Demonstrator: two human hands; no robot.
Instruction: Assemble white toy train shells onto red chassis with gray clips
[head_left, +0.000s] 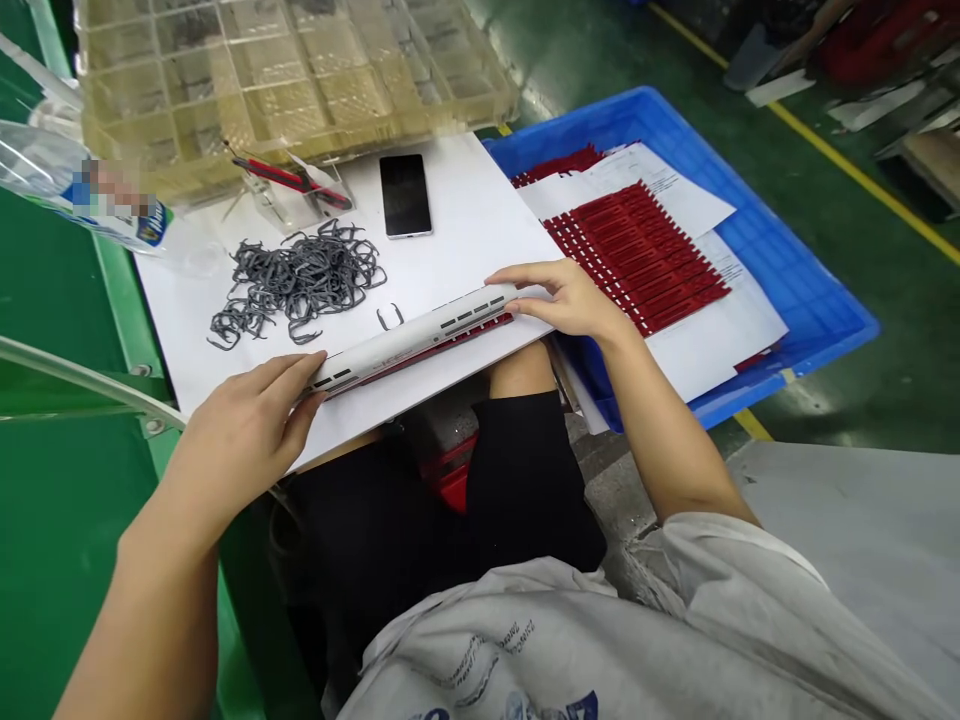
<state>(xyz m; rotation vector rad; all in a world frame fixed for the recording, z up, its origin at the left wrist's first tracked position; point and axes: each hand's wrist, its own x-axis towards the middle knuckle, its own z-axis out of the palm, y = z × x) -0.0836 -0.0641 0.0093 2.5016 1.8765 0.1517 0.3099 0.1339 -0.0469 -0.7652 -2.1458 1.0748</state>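
left grip [240, 435], right grip [562, 300] on slotted bar [409, 345] ends

From here I see a board [480, 220] resting across the lap, with a phone [405, 195] near its far edge and a heap of hooked clips [300, 280] left of that. A slotted bar [412, 345] lies along the board's near edge. A compartment tray [285, 90] sits behind the board, upper left; to the right, a crate [787, 250] holds papers [660, 180] under toothed strips [637, 260].

Left hand [240, 440] and right hand [570, 300] hold a slotted bar [409, 345] (red strip [450, 346] beneath).
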